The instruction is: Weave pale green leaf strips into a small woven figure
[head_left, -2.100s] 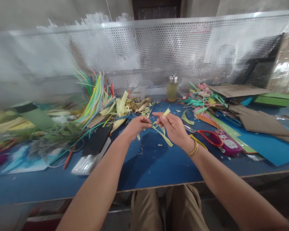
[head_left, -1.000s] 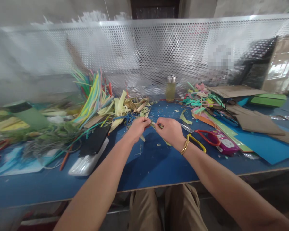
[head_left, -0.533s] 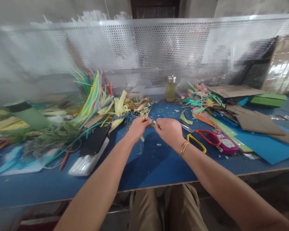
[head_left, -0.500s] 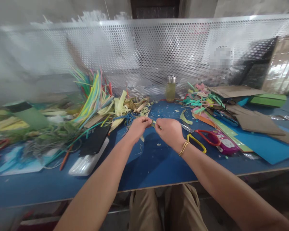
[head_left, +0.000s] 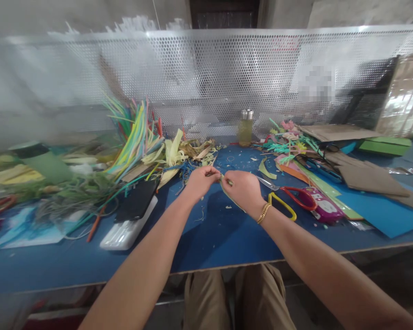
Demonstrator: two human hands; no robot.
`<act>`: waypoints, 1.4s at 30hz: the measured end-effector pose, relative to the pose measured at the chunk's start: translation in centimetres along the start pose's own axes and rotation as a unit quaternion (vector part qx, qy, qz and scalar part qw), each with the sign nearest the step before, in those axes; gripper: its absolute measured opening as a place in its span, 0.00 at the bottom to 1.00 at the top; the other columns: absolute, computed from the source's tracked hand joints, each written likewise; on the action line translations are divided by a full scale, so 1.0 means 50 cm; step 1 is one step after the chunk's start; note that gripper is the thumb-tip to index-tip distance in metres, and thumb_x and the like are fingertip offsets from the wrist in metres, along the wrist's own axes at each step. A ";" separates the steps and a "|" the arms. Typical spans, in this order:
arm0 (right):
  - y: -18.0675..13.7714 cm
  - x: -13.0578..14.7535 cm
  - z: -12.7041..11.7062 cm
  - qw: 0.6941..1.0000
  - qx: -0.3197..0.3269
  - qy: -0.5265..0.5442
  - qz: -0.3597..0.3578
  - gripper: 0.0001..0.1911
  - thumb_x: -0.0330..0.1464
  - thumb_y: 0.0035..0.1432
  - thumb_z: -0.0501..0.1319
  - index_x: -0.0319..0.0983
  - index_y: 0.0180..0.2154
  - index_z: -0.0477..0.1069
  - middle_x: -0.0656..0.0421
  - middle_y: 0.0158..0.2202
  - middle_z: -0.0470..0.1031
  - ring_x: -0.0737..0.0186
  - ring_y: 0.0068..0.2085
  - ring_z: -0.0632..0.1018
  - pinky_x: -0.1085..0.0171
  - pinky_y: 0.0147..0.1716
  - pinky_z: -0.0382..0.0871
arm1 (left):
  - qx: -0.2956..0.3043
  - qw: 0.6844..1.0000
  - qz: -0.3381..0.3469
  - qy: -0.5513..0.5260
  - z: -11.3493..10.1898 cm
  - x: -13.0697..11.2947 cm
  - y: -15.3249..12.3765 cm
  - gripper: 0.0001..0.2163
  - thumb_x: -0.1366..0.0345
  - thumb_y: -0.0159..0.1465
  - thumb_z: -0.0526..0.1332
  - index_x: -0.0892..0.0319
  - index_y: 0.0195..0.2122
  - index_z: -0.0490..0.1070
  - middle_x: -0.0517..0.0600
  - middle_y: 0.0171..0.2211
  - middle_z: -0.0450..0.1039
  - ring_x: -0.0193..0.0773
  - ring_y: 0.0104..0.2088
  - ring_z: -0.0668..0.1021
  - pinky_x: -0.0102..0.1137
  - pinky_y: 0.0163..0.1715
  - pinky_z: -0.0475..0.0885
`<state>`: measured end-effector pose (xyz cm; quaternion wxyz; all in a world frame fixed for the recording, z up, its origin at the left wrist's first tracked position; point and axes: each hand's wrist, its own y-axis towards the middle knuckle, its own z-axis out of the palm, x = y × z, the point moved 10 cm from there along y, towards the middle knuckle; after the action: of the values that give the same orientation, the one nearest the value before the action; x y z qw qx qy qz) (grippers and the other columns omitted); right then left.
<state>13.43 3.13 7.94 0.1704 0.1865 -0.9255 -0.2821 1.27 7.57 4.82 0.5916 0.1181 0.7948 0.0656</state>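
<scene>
My left hand (head_left: 200, 184) is closed in a pinch above the blue table, its fingertips meeting those of my right hand (head_left: 244, 188). A thin pale green strip (head_left: 234, 201) runs from between the fingertips and trails under the right hand; its kind is too small to make out. The right hand is curled shut around its upper part, and a gold bracelet (head_left: 264, 213) circles that wrist. Just right of this hand lie scissors (head_left: 297, 196) with one red and one yellow handle. A loose green husk piece (head_left: 267, 169) rests beyond them.
Left of my hands, a black phone (head_left: 136, 200) lies on a white device (head_left: 123, 231). Behind are pale husks (head_left: 173, 151) and colourful pipe cleaners (head_left: 134, 135). A bottle (head_left: 245, 128) stands before the perforated metal screen (head_left: 220, 82). Cardboard (head_left: 374, 176) and blue sheets (head_left: 385, 217) cover the right.
The green strip, earlier hanging below the left fingertips, now trails under my right hand. Both hands stay close together in nearly the same place. The view shifts slightly.
</scene>
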 end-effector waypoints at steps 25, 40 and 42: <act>0.001 -0.026 -0.001 0.998 0.000 0.027 0.061 0.14 0.36 0.60 0.55 0.41 0.27 0.76 0.57 0.28 0.79 0.63 0.29 0.73 0.65 0.28 0.54 | -0.006 1.000 -0.012 -0.001 0.014 0.005 -0.007 0.07 0.63 0.54 0.62 0.60 0.30 0.75 0.47 0.26 0.74 0.35 0.29 0.73 0.30 0.34 0.68; -0.001 -0.071 0.007 0.965 -0.018 0.217 0.144 0.10 0.36 0.56 0.59 0.41 0.30 0.78 0.60 0.28 0.79 0.65 0.28 0.74 0.67 0.27 0.58 | 0.008 0.999 -0.007 -0.041 0.017 -0.004 -0.009 0.09 0.62 0.54 0.66 0.60 0.34 0.76 0.48 0.29 0.75 0.35 0.32 0.74 0.31 0.37 0.68; 0.001 -0.071 0.008 0.964 -0.022 0.229 0.136 0.10 0.36 0.56 0.60 0.41 0.31 0.79 0.60 0.29 0.80 0.65 0.29 0.74 0.67 0.27 0.58 | 0.013 0.998 -0.010 -0.056 0.020 -0.004 -0.010 0.11 0.62 0.53 0.67 0.60 0.35 0.75 0.48 0.31 0.75 0.35 0.33 0.74 0.31 0.38 0.68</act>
<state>16.36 4.93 6.91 0.4183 0.1144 -0.8721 -0.2268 2.22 6.98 4.57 0.6342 0.1211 0.7625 0.0423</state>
